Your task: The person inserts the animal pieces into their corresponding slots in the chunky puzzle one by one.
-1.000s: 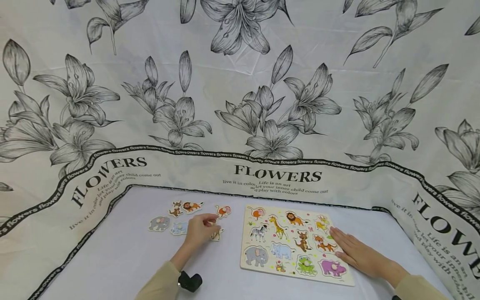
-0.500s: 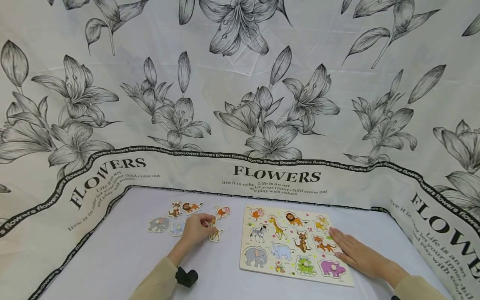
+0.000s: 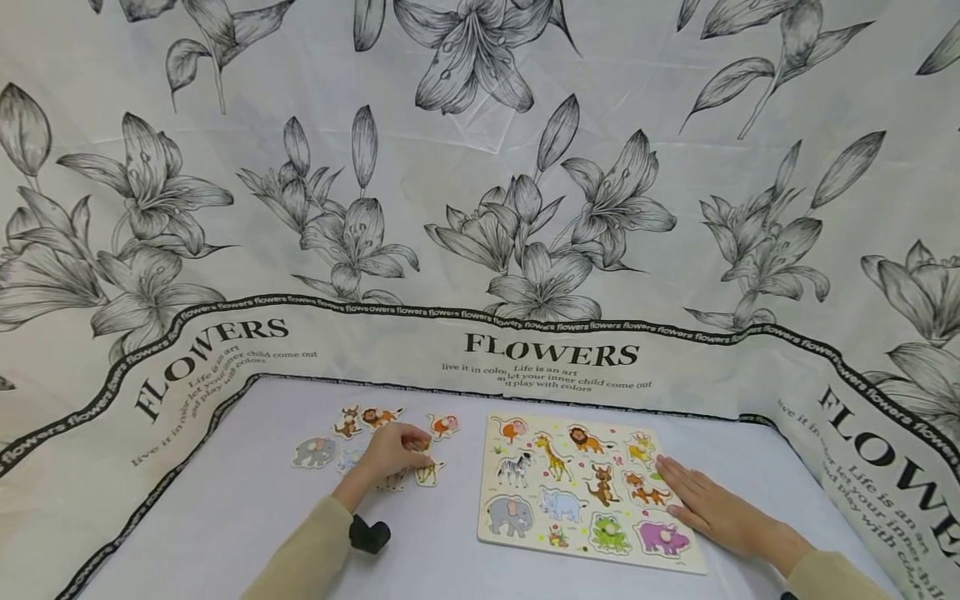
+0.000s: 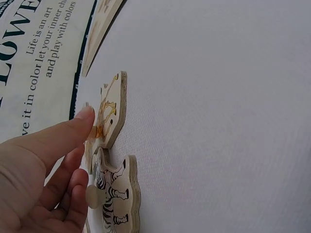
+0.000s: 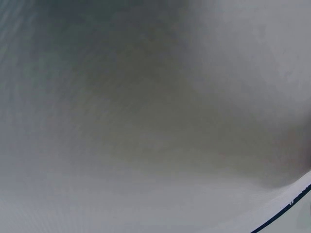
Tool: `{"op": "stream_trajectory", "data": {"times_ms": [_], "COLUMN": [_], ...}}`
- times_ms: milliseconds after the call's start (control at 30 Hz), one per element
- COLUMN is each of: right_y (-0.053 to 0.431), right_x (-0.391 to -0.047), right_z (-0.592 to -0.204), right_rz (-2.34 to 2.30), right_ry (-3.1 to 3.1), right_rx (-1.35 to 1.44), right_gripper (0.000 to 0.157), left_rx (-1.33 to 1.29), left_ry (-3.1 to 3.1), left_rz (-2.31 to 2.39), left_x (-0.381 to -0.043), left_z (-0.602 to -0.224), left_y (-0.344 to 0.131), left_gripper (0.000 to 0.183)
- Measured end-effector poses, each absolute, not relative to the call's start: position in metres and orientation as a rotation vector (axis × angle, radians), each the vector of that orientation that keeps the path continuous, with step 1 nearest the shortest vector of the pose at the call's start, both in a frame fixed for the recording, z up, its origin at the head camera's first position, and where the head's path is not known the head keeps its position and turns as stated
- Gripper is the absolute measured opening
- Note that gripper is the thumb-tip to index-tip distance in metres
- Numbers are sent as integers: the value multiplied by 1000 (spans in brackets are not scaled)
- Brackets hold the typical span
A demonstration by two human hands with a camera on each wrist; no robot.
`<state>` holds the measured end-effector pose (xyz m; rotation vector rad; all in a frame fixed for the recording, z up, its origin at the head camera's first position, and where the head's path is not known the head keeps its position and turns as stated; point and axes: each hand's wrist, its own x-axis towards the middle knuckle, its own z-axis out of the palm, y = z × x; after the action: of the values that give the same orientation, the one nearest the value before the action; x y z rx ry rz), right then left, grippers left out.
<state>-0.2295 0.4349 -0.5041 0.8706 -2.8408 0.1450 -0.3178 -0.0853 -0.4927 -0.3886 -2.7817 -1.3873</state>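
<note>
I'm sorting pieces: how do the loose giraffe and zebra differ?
The giraffe piece is yellow-orange; the zebra piece has black and white stripes. In the head view, the left hand hides more of the zebra piece than of the giraffe piece. Both have thick, pale edges.

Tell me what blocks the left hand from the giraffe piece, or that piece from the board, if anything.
Nothing visible does. The left hand is right at the giraffe piece, and only bare cloth separates it from the board. The monkey piece lies off that path.
</note>
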Motion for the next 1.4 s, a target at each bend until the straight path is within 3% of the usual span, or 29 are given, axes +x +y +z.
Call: {"op": "stream_trajectory", "data": {"times_ms": [300, 667, 1400], "right_y": [432, 428, 429], "right_x": [-228, -227, -227], "right_z": [-502, -498, -498], "right_rz": [184, 184, 183], "right_ry": [-2880, -2859, -2867], "right_rx": [863, 864, 855], "right_gripper": [59, 58, 58], "left_rx": [-532, -398, -521], "left_ry": [-2815, -2932, -2862], "left_rz": [-1382, -1381, -1398], "left_x": [-319, -323, -325], "left_z": [-490, -486, -490], "left_y": [-93, -92, -97], "left_gripper": [29, 25, 17]}}
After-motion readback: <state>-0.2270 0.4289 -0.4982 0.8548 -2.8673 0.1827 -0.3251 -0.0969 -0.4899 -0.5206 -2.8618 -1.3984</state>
